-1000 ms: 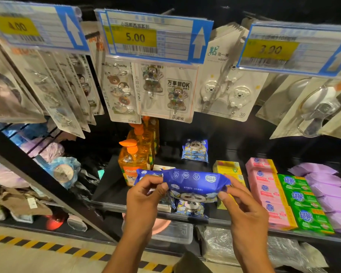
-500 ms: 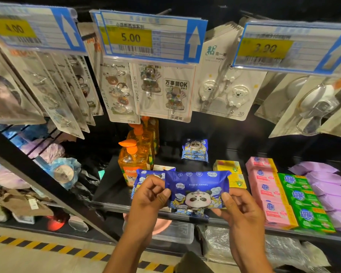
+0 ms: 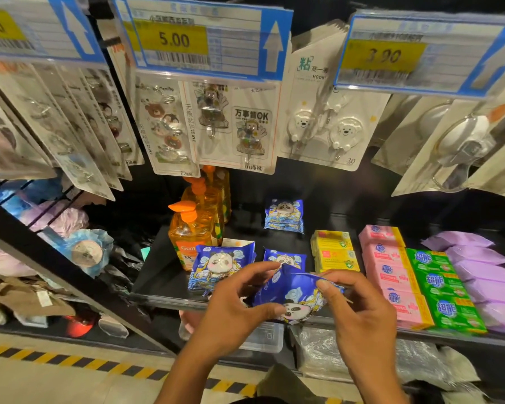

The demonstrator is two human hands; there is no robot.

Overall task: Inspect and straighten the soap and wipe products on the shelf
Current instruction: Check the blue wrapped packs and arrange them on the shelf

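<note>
A blue wipe pack with a panda print (image 3: 296,298) is held tilted over the front edge of the black shelf (image 3: 164,298). My left hand (image 3: 236,310) pinches its left side and my right hand (image 3: 359,316) pinches its right end. Two more panda packs stand behind it, one at the left (image 3: 219,266) and one partly hidden (image 3: 286,258). Another pack (image 3: 285,214) lies further back. Yellow soap boxes (image 3: 334,252), pink soap bars (image 3: 391,266), green soap bars (image 3: 443,290) and purple packs (image 3: 484,275) lie in rows to the right.
Orange pump bottles (image 3: 193,225) stand at the shelf's left. Carded hooks (image 3: 239,126) and price tags (image 3: 199,39) hang overhead. A clear plastic box (image 3: 263,336) sits on the lower shelf. Yellow-black floor tape (image 3: 70,363) runs below.
The held wipe pack has dropped lower and tipped from facing me to lying tilted near the shelf edge. Both hands followed it down and kept hold.
</note>
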